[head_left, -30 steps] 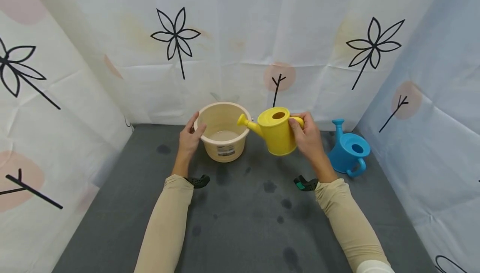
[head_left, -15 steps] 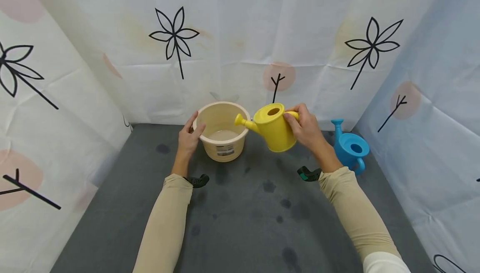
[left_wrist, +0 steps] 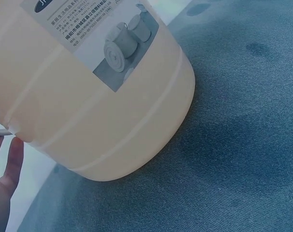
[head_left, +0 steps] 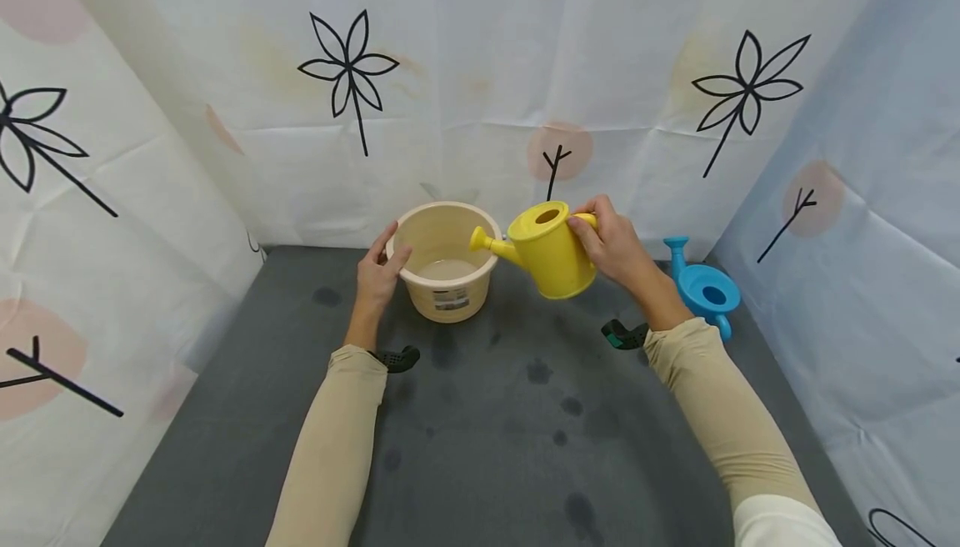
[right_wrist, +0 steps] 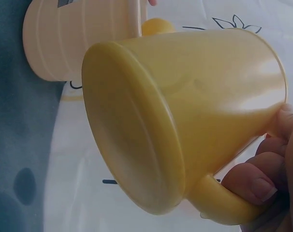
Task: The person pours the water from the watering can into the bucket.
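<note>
A cream plastic bucket (head_left: 425, 301) with a printed label stands near the back wall. My left hand (head_left: 377, 280) holds it at its left rim, thumb over the edge and fingers along the outside. In the left wrist view, fingertips (left_wrist: 13, 159) show beside the bucket's wall. My right hand (head_left: 613, 243) grips the handle of a yellow watering can (head_left: 555, 259), raised and tipped slightly toward the bucket. Its spout overlaps the bucket's right rim in the head view. No water shows coming from the spout. The right wrist view shows the can's base and fingers (right_wrist: 253, 181) curled round its handle.
A blue watering can (head_left: 707, 288) stands at the back right, partly hidden behind my right forearm. The dark grey tabletop (head_left: 480, 447) has several damp-looking spots. White patterned cloth (head_left: 465, 72) walls in the back and both sides.
My right hand has lifted the yellow watering can a little, moving it slightly toward the bucket and then holding there. The left hand and the bucket have stayed in place.
</note>
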Motion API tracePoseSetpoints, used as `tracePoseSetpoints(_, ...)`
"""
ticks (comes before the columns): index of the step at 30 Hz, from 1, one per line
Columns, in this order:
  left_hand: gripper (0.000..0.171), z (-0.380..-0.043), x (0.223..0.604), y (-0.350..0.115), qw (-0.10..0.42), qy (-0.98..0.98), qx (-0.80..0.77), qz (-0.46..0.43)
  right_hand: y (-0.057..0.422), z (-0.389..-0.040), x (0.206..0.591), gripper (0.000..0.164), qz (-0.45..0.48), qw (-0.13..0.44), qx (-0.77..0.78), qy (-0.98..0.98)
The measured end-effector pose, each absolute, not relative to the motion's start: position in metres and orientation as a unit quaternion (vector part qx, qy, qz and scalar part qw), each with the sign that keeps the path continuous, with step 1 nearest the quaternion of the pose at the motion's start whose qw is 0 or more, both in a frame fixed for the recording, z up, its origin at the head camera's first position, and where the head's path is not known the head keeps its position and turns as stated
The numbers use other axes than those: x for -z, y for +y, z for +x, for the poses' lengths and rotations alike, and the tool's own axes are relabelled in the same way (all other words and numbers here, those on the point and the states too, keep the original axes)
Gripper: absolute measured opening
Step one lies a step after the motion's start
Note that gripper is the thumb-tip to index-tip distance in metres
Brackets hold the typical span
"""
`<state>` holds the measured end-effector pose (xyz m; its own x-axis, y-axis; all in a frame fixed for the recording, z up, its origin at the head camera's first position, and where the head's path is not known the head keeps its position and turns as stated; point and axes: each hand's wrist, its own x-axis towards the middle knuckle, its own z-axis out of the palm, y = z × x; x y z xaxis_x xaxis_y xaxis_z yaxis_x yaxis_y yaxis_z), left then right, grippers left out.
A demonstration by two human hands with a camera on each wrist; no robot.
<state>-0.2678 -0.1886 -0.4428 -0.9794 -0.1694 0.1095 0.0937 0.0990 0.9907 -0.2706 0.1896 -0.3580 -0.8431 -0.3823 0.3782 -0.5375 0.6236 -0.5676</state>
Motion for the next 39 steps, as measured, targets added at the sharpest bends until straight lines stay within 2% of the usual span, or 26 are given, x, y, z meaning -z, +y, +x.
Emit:
tracePoseSetpoints(9, 0.061, -0.282, 0.461, -0.192, 0.093, -0.721, 0.686, 0.032, 0.185, -0.271, 0.347, 0.033, 0.244, 0.082, -0.324, -0.910)
tracePoseSetpoints(16, 0.059, -0.292, 0.480, -0.195, 0.114, -0.729, 0.674, 0.026, 0.184, -0.271, 0.344, 0.032, 0.258, 0.082, -0.317, -0.909)
tracePoseSetpoints(24, 0.057, -0.291, 0.480, -0.192, 0.126, -0.731, 0.670, 0.024, 0.183, -0.271, 0.340, 0.032, 0.270, 0.083, -0.314, -0.906)
tracePoseSetpoints(33, 0.059, -0.289, 0.476, -0.195, 0.102, -0.717, 0.690, 0.026, 0.180, -0.270, 0.337, 0.033, 0.266, 0.077, -0.307, -0.911)
tracePoseSetpoints(39, 0.060, -0.278, 0.458, -0.191, 0.090, -0.730, 0.677, 0.025, 0.179, -0.269, 0.334, 0.030, 0.261, 0.072, -0.299, -0.915)
